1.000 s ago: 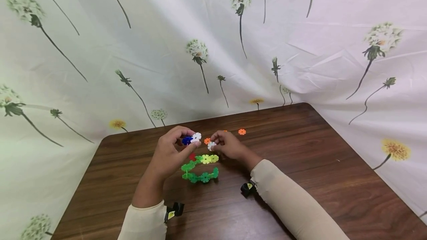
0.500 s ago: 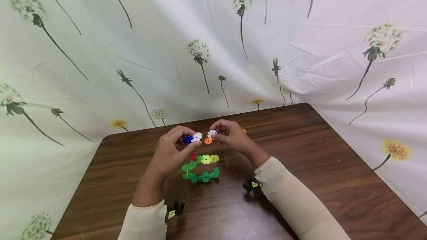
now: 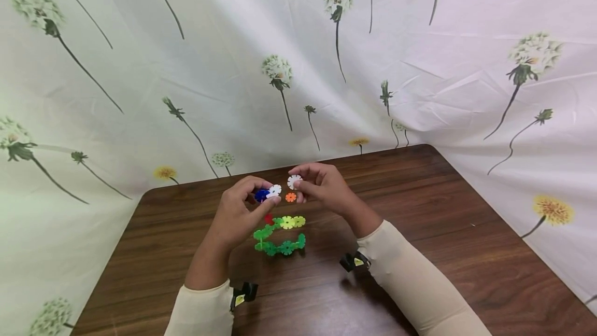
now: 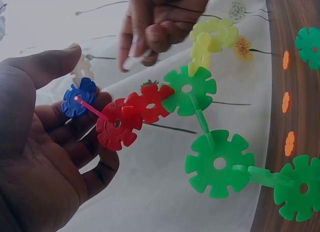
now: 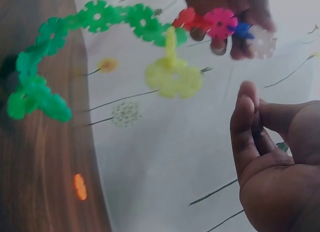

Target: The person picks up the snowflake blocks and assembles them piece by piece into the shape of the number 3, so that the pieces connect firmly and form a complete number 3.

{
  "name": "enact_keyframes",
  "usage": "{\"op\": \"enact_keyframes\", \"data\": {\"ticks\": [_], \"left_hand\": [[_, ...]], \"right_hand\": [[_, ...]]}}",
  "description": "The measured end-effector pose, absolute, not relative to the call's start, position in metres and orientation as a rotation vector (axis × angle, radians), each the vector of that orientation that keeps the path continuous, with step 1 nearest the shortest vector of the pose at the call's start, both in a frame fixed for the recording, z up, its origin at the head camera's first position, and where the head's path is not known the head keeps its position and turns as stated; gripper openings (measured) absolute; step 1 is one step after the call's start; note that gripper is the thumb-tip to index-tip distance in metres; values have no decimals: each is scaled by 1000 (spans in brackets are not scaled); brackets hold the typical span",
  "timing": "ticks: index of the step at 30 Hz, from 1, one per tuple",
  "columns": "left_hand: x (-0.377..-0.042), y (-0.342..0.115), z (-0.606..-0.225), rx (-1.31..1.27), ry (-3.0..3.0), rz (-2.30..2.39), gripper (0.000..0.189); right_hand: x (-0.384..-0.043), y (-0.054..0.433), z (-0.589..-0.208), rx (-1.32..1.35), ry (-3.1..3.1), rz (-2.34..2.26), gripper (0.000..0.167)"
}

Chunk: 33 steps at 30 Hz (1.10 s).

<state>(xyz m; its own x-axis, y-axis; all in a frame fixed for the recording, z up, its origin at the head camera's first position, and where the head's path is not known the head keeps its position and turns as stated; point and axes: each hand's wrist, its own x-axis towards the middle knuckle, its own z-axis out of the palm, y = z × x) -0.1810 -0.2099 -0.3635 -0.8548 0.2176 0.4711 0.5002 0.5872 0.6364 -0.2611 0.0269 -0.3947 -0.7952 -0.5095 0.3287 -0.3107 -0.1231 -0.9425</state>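
My left hand point(image 3: 240, 214) grips the end of a chain of notched, flower-shaped linking discs. At that end are a white disc point(image 3: 275, 191) and a blue disc point(image 3: 261, 195). Beyond them run a pink disc point(image 5: 220, 23), a red disc point(image 4: 150, 104), several green discs point(image 4: 219, 163) and yellow discs point(image 4: 215, 35). The chain hangs in a curve below the hand. Just right of its white end, apart from it, my right hand point(image 3: 326, 188) pinches a loose white disc point(image 3: 294, 182) between thumb and fingers. In the right wrist view the fingers hide that loose disc.
An orange disc point(image 3: 290, 197) lies on the brown wooden table point(image 3: 420, 274) behind the chain; several orange discs point(image 4: 286, 102) show in a row in the left wrist view. A dandelion-print cloth point(image 3: 224, 92) hangs along the table's back edge.
My right hand has risen and moved slightly away from the body with the loose white disc, which now sits higher beside the chain's white end. The left hand stays nearly still.
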Motion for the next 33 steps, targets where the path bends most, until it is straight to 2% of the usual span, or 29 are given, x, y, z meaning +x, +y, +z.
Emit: {"op": "enact_keyframes", "data": {"ticks": [8, 19, 33], "left_hand": [[-182, -210, -365, -579, -2473, -1149, 22], [-181, -208, -366, -575, -2444, -1155, 21], [-181, -205, -368, -544, -2441, -1221, 22]], "right_hand": [[-249, 27, -383, -1031, 1914, -2088, 34], [-237, 22, -377, -1221, 1890, -2137, 30], [-231, 10, -386, -1282, 1984, -2141, 24]]}}
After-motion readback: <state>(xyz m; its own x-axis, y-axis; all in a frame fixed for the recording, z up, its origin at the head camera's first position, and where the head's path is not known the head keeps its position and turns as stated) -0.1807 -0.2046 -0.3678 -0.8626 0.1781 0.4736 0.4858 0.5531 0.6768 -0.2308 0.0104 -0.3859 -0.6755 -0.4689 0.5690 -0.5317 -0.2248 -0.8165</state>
